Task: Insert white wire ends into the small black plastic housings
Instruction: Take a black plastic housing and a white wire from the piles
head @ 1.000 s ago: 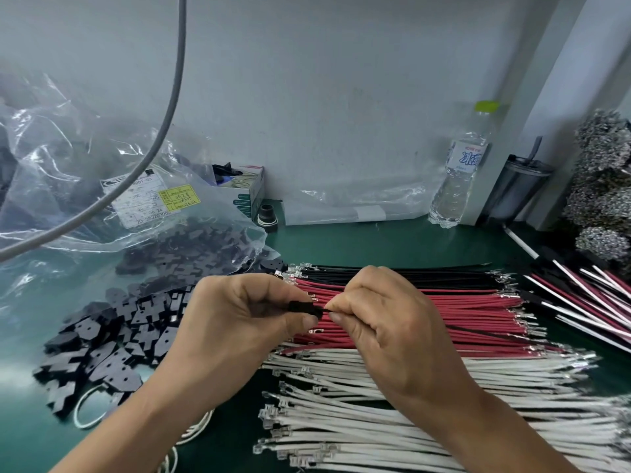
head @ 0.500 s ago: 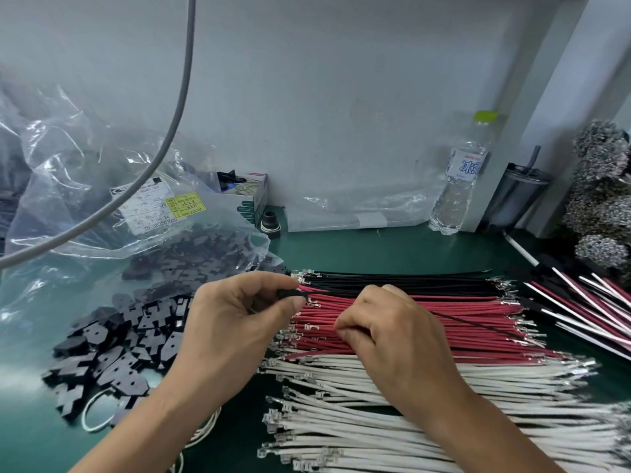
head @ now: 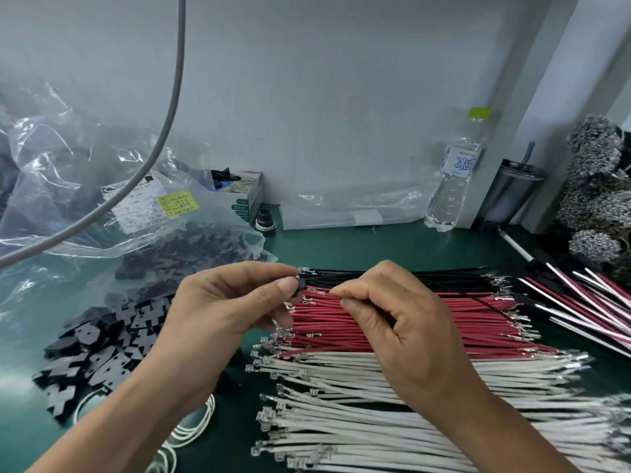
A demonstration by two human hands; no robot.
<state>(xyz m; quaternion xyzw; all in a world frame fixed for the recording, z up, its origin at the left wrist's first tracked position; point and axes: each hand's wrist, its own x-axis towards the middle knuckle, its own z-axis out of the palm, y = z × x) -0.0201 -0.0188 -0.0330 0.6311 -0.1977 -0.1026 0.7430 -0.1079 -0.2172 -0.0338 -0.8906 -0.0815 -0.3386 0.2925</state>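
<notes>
Fingers, left hand: thumb and forefinger curled, pinching a small black plastic housing at their tips.
Fingers, right hand: curled, thumb and forefinger pinching something thin just beside the housing; which wire it is cannot be told.
Housing position: held above the counter, over the left ends of the red wire row.
White wires with metal end terminals: laid side by side on the green counter, nearest the person, under the right forearm.
Red wires: row just beyond the white ones.
Black wires: thin row beyond the red.
Loose flat black plastic pieces: heaped at the left, spilling from a clear plastic bag with printed labels.
Clear water bottle with green cap: upright against the back wall, right of centre.
Grey cable: hangs across the upper left.
</notes>
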